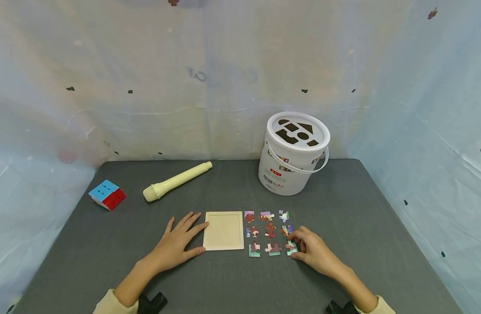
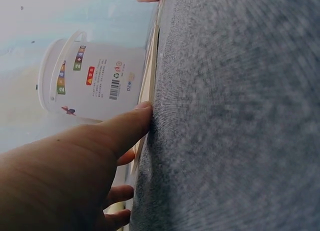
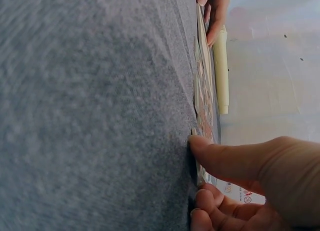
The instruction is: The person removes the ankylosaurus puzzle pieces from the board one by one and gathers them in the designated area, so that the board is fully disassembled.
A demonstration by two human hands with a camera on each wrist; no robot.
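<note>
A square, pale wooden puzzle tray lies flat on the table in the head view. Beside it, to the left, my left hand is spread, its thumb and index fingertips touching the tray's left edge. On the tray's right, several colourful jigsaw pieces lie spaced out in rows. My right hand pinches the lower right jigsaw piece between thumb and fingers. From the right wrist, that piece's thin edge shows at the thumb tip, slightly tilted against the table.
Behind the pieces stands a white bucket with shape cut-outs in its lid and a handle. A pale yellow torch-shaped stick lies back left. Further left is a blue and red puzzle cube. Pale sheeting hangs around the grey table.
</note>
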